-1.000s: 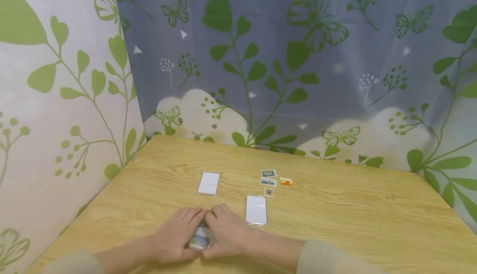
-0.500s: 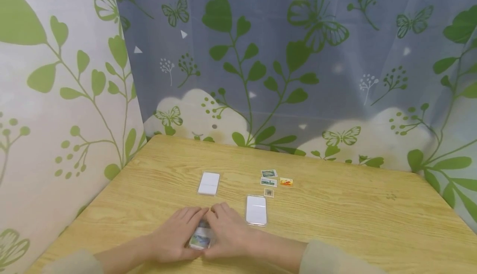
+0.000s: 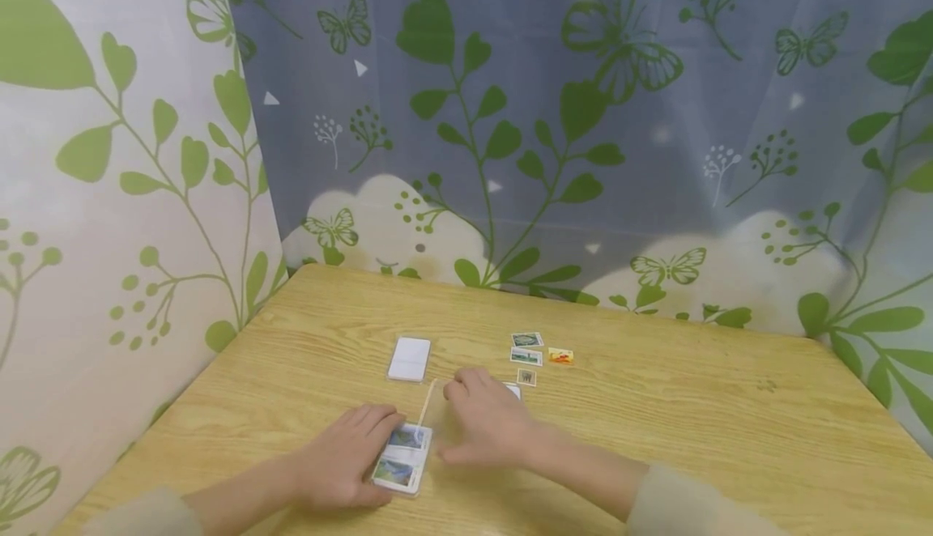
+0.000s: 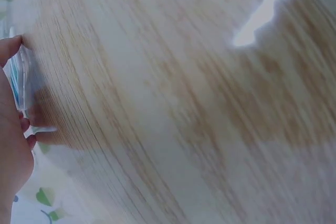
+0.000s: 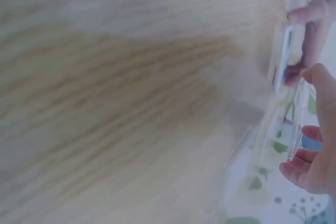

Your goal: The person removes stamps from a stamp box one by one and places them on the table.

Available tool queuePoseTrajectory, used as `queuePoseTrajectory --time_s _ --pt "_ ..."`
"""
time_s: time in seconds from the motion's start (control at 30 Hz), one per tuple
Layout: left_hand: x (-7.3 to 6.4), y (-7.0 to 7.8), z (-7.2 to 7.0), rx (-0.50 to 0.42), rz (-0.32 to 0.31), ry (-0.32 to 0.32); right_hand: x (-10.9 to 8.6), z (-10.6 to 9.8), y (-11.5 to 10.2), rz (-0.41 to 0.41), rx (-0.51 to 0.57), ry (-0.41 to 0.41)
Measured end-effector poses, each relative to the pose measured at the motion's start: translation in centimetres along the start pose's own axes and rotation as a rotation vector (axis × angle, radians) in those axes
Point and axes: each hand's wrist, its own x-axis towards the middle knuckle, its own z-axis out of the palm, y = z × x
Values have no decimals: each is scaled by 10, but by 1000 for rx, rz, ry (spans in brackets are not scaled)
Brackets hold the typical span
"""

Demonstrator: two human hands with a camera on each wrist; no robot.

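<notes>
On the table, a flat stamp case with a white backing shows two landscape stamps, one above the other. My left hand holds its left side, fingers at the far end and thumb at the near corner. In the left wrist view the case appears edge-on beside that hand. My right hand is just right of the case and pinches a clear plastic cover by its edges, tilted up. The right wrist view shows this cover between thumb and fingers, apart from the case.
A white-backed clear case lies beyond my left hand. Another white case is mostly hidden behind my right hand. Several loose stamps, among them a yellow stamp, lie farther back on the wooden table. A patterned curtain borders it.
Both hands were around the closed case. Now my right hand has moved up and right with the clear cover, baring both stamps. My left hand has stayed.
</notes>
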Motion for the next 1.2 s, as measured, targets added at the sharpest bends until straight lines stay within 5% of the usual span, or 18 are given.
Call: queuePoseTrajectory --time_s 0.5,0.73,1.2 --pt "2 -7 -4 35 -25 -14 -25 -6 29 37 110 112" --pt "3 -7 -5 1 -56 -47 -32 -9 47 120 148 174" --pt "3 -6 -10 12 -36 -81 -54 -4 99 178 128 177"
